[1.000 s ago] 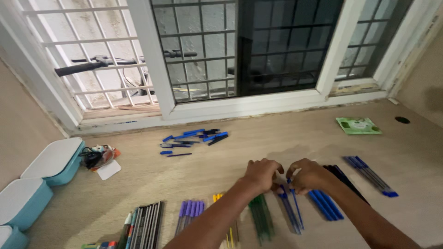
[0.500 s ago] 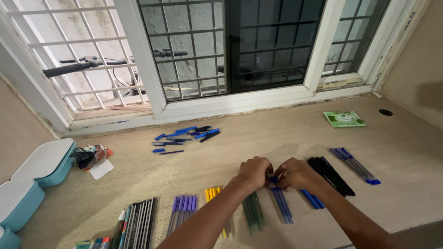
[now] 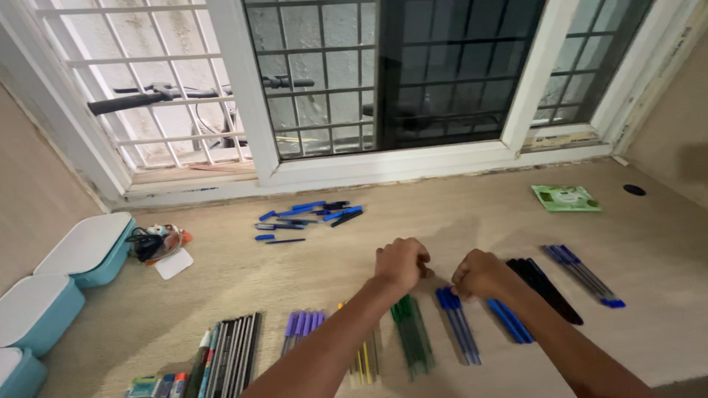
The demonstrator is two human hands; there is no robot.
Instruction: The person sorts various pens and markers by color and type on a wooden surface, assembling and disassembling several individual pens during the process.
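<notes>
Nearest the person, along the front of the beige table [image 3: 649, 243], the pens already lie sorted by colour in neat side-by-side bundles: a row of dark and grey pens [image 3: 234, 350] at the left, then purple pens [image 3: 301, 329], yellow pens [image 3: 363, 357] half hidden under the left forearm, green pens [image 3: 411, 339], a set of blue-capped pens [image 3: 459, 332], more blue pens [image 3: 509, 320], black pens [image 3: 546, 289] and, furthest right, another blue group [image 3: 582, 274]. To my eye most of the sorting looks done.

Just above these rows the two hands meet over the bare tabletop. The left hand [image 3: 402, 264] is curled into a fist and the right hand [image 3: 483, 273] is likewise closed, knuckles up, the two close together but not quite touching. Whatever they may be pinching is hidden by the fingers, so I cannot tell if either holds a pen.

Further back, well apart from the hands, a loose heap of blue pens and caps [image 3: 306, 217] lies unordered; that seems to be what is left. At the left edge sit teal boxes with white lids [image 3: 81, 254] and a small clutter with a white card [image 3: 162, 247]; at the far right lies a green packet [image 3: 566, 197], all below the barred window [image 3: 383, 81].
</notes>
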